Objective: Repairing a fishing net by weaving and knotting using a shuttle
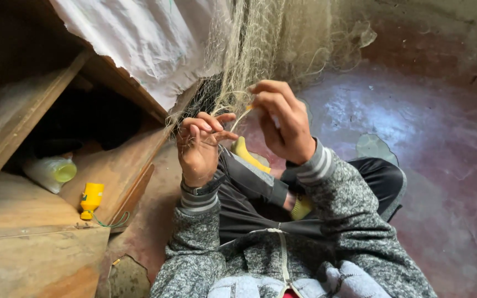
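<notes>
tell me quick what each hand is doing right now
Left hand: shut, pinching strands of the net.
Right hand: shut on a small pale tool at the net.

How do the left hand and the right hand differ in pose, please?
The left hand sits lower, fingers curled, pinching strands of the net. The right hand is raised higher and grips a thin pale tool that points toward the left hand. Both work at the net and wear grey striped cuffs.
</notes>
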